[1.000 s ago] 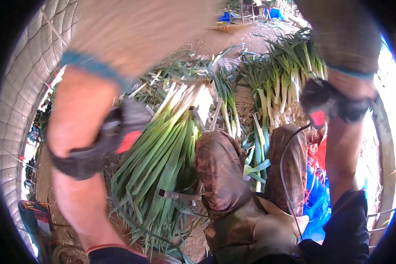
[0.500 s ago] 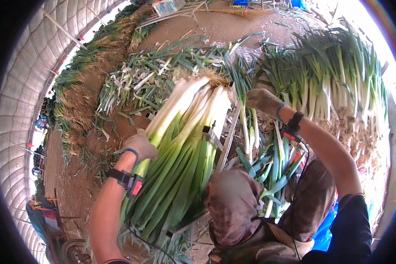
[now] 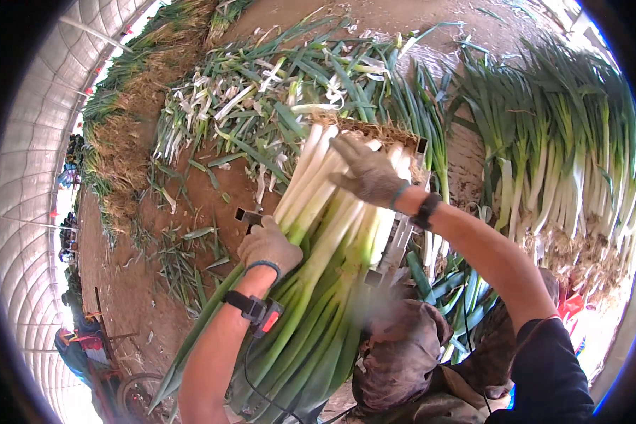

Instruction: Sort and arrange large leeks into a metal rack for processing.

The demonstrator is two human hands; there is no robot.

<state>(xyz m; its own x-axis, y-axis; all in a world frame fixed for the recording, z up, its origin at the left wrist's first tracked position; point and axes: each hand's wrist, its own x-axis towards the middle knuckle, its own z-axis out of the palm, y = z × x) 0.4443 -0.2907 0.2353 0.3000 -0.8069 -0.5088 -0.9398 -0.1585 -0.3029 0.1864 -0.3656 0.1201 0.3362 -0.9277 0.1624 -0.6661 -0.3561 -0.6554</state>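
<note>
A thick bundle of long green onions lies in a metal frame, white stalks and roots away from me, green leaves toward me. My gloved left hand curls round the stalks at the bundle's left side, beside the frame's left upright. Over the white stalks near the root end lies my gloved right hand, with its fingers spread and resting on them. Dry roots edge the far end of the bundle. My right palm hides part of the stalks.
Several green onions with roots lie in a large row at the right. Loose trimmed leaves litter the ground beyond the frame. A long pile of onions runs along the far left. My knee sits close to the frame's right side.
My right hand has moved left from beside the frame onto the white stalks. My left hand now sits farther right and curls round the left stalks. The view has shifted.
</note>
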